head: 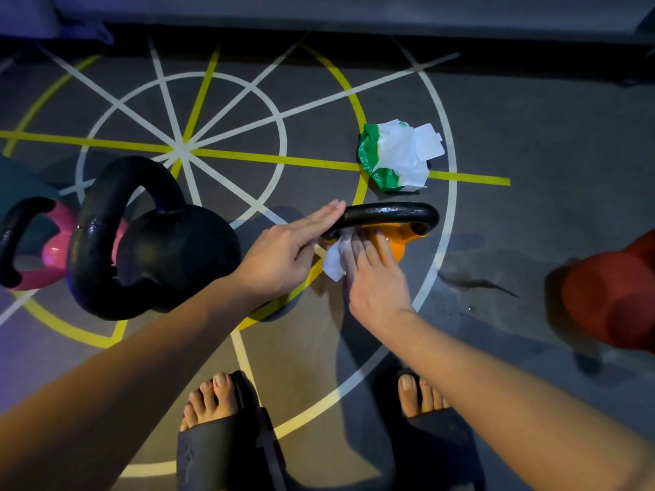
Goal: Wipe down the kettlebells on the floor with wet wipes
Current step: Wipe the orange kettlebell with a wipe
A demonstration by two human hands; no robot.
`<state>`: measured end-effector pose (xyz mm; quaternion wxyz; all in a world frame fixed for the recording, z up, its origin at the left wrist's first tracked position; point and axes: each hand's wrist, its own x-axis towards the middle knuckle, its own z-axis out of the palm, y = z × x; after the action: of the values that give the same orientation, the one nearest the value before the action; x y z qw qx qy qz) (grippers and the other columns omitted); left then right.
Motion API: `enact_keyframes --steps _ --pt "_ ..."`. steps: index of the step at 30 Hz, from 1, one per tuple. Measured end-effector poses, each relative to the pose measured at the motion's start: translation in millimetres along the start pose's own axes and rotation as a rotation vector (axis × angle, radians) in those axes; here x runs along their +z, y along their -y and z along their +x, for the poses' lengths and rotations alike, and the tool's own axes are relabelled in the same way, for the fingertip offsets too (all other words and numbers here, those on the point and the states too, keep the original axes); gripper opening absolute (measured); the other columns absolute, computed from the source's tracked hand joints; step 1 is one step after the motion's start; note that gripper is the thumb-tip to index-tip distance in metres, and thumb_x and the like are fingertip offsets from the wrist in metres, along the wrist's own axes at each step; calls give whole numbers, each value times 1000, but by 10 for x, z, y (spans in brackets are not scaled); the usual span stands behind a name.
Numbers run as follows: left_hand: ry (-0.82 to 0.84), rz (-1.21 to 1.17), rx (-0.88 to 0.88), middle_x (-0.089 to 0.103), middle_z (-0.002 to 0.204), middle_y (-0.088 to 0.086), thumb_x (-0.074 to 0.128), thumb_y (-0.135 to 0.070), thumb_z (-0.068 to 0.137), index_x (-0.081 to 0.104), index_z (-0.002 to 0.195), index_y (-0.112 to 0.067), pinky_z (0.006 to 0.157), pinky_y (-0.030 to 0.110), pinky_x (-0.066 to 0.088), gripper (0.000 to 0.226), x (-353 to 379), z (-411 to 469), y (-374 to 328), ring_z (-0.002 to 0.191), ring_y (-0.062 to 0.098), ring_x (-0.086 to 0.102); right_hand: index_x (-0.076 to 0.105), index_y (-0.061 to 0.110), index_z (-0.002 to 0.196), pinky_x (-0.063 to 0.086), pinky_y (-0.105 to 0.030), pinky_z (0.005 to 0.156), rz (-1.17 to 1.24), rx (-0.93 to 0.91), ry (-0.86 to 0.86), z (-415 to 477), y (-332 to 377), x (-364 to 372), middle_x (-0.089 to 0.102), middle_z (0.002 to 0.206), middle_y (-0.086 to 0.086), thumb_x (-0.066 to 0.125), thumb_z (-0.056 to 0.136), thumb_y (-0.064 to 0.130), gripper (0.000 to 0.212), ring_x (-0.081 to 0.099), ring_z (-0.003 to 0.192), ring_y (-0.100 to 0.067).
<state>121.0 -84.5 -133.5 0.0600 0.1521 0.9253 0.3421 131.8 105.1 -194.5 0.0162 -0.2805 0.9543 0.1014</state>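
Observation:
An orange kettlebell [397, 242] with a black handle [390, 212] stands on the floor at the centre. My right hand [372, 278] presses a white wet wipe [333, 262] against its body with straight fingers. My left hand [283, 253] lies flat, fingertips touching the left end of the handle. A big black kettlebell [152, 242] stands to the left, with a pink kettlebell [53, 253] behind it. The green and white wet wipe pack [397, 154] lies open just beyond the orange kettlebell.
A red kettlebell [609, 295] sits at the right edge. My two feet in dark slides [227, 437] stand at the bottom. The grey floor [531, 154] carries white and yellow painted lines. A dark wall base runs along the top.

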Motion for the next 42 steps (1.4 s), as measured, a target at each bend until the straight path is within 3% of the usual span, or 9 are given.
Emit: enact_keyframes --steps 5,10,13,17,21,26,29,34,42 --pt "4 22 11 31 160 -25 49 7 93 32 159 -37 106 23 48 81 14 6 20 144 -4 37 0 3 161 -15 -56 122 72 33 119 -9 -12 -120 16 168 -14 42 100 40 82 1 158 -31" --pt "-18 -10 12 34 161 -20 46 11 91 34 158 -35 113 38 46 82 39 9 46 147 -3 31 45 42 115 -8 -50 125 1339 339 123 139 62 -315 56 138 4 56 93 25 30 22 152 -30" --pt "-13 -15 13 35 160 -20 47 11 91 35 157 -34 117 37 41 81 46 11 51 148 -3 31 56 37 119 46 -38 101 1874 414 58 71 81 -427 65 116 6 53 92 5 42 56 120 -12" --pt "-25 -20 13 37 159 -20 45 10 93 38 157 -32 120 32 37 77 52 18 53 147 -4 30 54 7 139 46 -25 95 2519 476 -101 7 80 -539 70 98 -1 37 81 -22 67 64 100 -12" --pt "-19 -16 18 37 159 -18 45 10 92 38 157 -29 120 29 36 76 44 33 52 147 -4 30 48 8 141 41 -27 104 2717 534 -154 -12 80 -602 65 75 5 31 81 -20 69 62 72 -3" --pt "-15 -10 21 36 160 -19 44 13 88 36 157 -31 111 27 45 82 34 36 51 146 -3 34 41 42 149 45 -39 101 1966 455 73 23 134 -461 64 131 4 53 80 5 79 54 126 -13" --pt "-14 -4 28 35 160 -19 45 12 89 35 158 -32 104 30 52 83 28 20 31 142 0 43 -8 37 160 -6 -55 124 1317 277 270 50 163 -373 2 171 4 57 93 26 94 -12 156 -22" --pt "-4 7 21 35 160 -21 46 12 90 34 158 -34 102 37 54 83 22 26 56 142 1 42 8 12 159 -29 -53 116 622 167 152 70 76 -308 21 167 -7 52 90 44 87 7 157 -18" --pt "7 37 17 32 160 -25 48 10 91 32 158 -38 92 28 57 84 24 5 18 135 2 51 -5 5 160 -14 -57 123 -22 38 97 -6 -36 -164 35 159 -11 39 100 45 85 27 149 -30"
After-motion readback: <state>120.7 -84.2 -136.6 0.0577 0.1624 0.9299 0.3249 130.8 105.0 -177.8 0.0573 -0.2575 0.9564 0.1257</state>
